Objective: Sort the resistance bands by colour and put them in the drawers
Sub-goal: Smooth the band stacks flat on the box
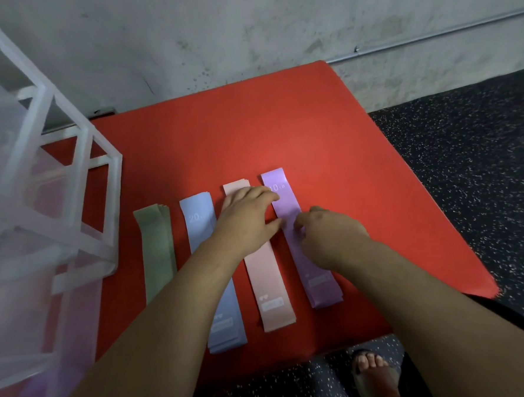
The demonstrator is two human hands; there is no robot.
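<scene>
Squaring the purple bands [286,203] by the worktop's [250,131] right edge, we press our relaxed left hand [246,221] to their side while our right hand [330,237] curls over them (grasping or not, we cannot tell), likely readying one lift.

The one camera sits on the person's head and faces forward and steeply down onto a flat red padded mat [281,129]. It is near enough that both bare forearms run up from the bottom edge to the left hand [246,217] and right hand [330,234] at mid-frame. Its wide lens bends the white translucent plastic drawer unit [24,197] at the left edge, and takes in a grey concrete wall [244,30] above and black speckled rubber floor [466,155] at right.
</scene>
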